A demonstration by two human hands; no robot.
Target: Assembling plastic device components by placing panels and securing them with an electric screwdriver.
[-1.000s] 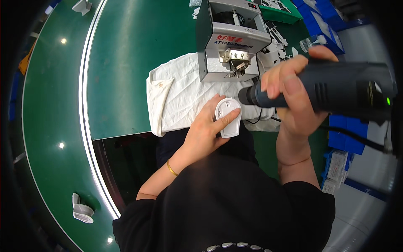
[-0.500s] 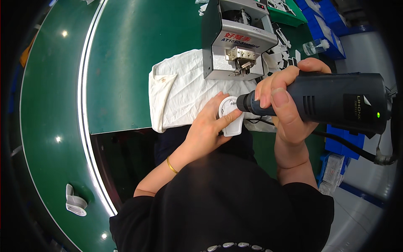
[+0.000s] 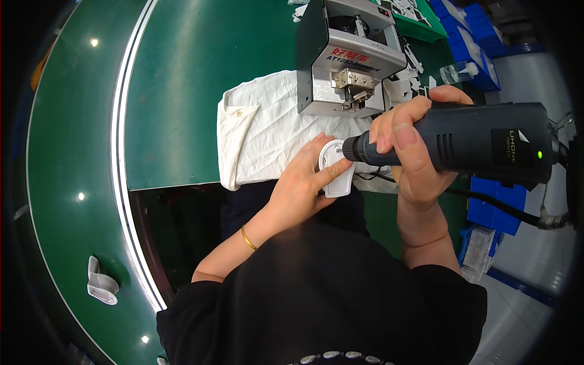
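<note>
My left hand [image 3: 302, 179] holds a white plastic housing part [image 3: 338, 187] at the table's near edge, with the thumb laid across its inner face. In my right hand [image 3: 409, 137] is a dark electric screwdriver [image 3: 486, 137], lying nearly level with its nose pointing left. The screwdriver's tip meets the rounded upper end of the white part, close to my left thumb. Fingers hide the far side of the part, and whether a screw sits under the tip is too small to tell. Under the work lies a white cloth [image 3: 267, 128].
A grey screw-feeding machine [image 3: 350, 91] stands just beyond my hands. Behind it are a green tray [image 3: 426, 30] of parts, a clear bottle [image 3: 453, 73] and blue bins [image 3: 468, 48]. A black cable [image 3: 493, 204] hangs at right. Another white part [image 3: 101, 285] rests on the green conveyor belt [image 3: 67, 182].
The white part on the conveyor has shifted slightly toward the lower left. The screwdriver's rear end has swung a little leftward; its tip stays at the held part.
</note>
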